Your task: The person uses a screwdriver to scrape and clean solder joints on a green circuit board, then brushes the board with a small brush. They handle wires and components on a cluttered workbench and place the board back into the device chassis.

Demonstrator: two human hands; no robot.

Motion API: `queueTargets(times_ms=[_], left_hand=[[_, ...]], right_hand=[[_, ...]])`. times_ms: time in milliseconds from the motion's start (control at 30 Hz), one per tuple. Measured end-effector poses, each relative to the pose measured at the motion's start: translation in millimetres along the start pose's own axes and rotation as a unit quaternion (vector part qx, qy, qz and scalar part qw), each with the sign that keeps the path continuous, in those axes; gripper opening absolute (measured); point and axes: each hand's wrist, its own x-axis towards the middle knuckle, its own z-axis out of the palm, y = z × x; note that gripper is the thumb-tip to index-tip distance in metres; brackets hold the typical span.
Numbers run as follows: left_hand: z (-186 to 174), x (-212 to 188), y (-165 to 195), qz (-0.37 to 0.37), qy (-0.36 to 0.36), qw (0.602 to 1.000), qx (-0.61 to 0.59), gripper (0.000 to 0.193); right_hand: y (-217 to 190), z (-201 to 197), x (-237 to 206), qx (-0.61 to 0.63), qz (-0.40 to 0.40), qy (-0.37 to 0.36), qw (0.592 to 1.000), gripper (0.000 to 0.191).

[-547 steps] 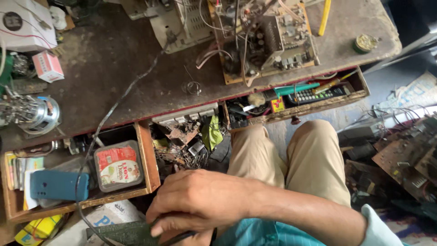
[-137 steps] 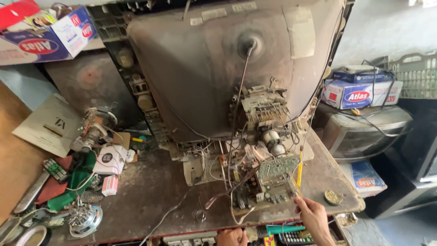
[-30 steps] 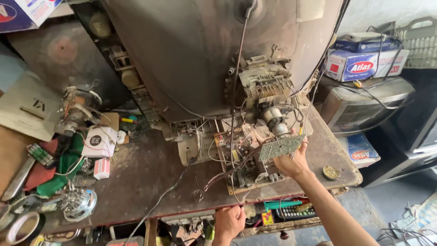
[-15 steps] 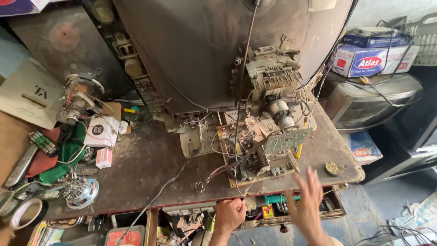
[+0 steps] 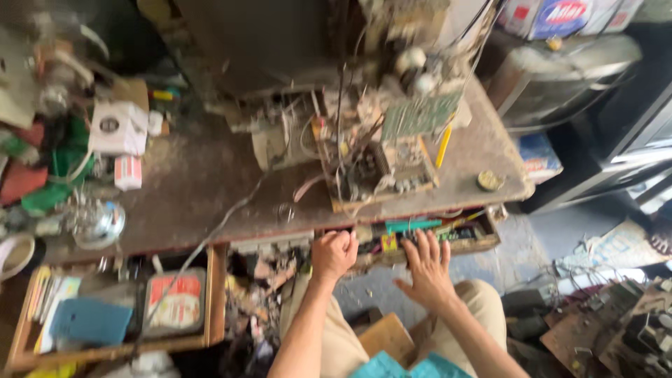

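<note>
A: Left hand (image 5: 333, 253), lower centre of the frame: clenched into a fist at the front edge of the dark, worn wooden desk (image 5: 203, 189). Whether it grips anything inside the fist, cannot tell; blur hides it.

B: Right hand (image 5: 427, 269)?

A: Released, fingers spread, palm down, reaching into the shallow open wooden drawer (image 5: 483, 241) right of centre. Fingertips touch or sit just above the clutter there: a long green-handled tool (image 5: 409, 225), a small yellow piece (image 5: 389, 242), dark parts too blurred to tell.

B: Above the drawer?

A: Exposed circuit board chassis with wires and coils (image 5: 378, 168), centre of the frame, on the desk. A green upright circuit board (image 5: 420, 115) stands behind it, a yellow pencil-like stick (image 5: 443, 145) slants beside it. The big grey back of a tube television (image 5: 266, 42) fills the upper centre.

B: Right end of the desk?

A: Small round brassy tin (image 5: 488, 181), near the corner, apart from the chassis.

B: Left side?

A: A second open wooden drawer (image 5: 210, 301), lower left, holding a flat tin with a red and white lid (image 5: 173, 302) and a blue flat case (image 5: 87, 320). Above it on the desk, a shiny metal round part (image 5: 94, 222), a white square box (image 5: 117, 127), green cloth (image 5: 49, 189).

B: The person?

A: Seated, beige trousers (image 5: 483, 308) in the bottom centre, knees below the drawers.
</note>
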Motion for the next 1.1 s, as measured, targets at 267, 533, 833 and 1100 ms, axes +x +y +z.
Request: queueTargets(times_ms=[267, 533, 833, 1100], left_hand=[[-49, -99, -1, -0.230, 0.159, 0.958, -0.065, 0.039], [-65, -80, -32, -0.521, 0.151, 0.756, -0.366, 0.059], [-51, -32, -42, -0.426, 0.161, 0.537, -0.710, 0.021], [-100, -52, -67, -0.394, 0.276, 0.855, 0.193, 0.048]], right_hand=[[7, 6, 1, -0.001, -0.032, 0.010, 0.999, 0.096], [7, 15, 0, -0.014, -0.025, 0.008, 1.000, 0.098], [5, 12, 4, -0.010, 0.009, -0.010, 1.000, 0.106], [5, 7, 2, 0.025, -0.003, -0.020, 0.999, 0.104]])
